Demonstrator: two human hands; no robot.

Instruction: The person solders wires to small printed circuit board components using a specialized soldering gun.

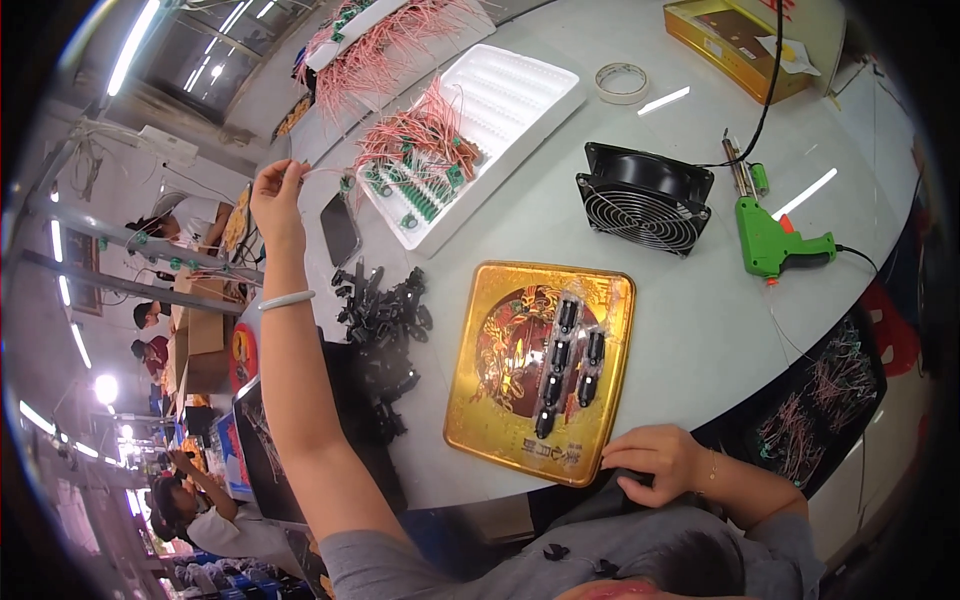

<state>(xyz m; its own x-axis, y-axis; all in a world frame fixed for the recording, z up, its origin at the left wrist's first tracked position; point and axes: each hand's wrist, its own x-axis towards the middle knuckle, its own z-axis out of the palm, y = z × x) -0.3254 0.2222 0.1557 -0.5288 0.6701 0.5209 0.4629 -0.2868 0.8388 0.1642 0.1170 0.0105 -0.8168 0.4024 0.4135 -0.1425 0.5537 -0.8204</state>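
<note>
My left hand (277,195) is raised at the left, fingertips pinched on a thin pinkish wire. The wire runs toward a small green circuit board (347,184) at the corner of a white ribbed tray (520,85). Several green boards with bundled pink wires (425,140) lie in that tray. My right hand (660,462) is curled at the lower right corner of a gold tin lid (480,430). Something dark is partly visible under its fingers, too hidden to name. Small black housings (560,352) stand in two rows on the lid.
Loose black plastic parts (380,310) and a dark phone-like slab (340,228) lie left. A black fan (648,200), green glue gun (775,240), tape roll (622,83) and gold box (740,45) occupy the right and back. A black tray of wired boards (815,400) adjoins the table.
</note>
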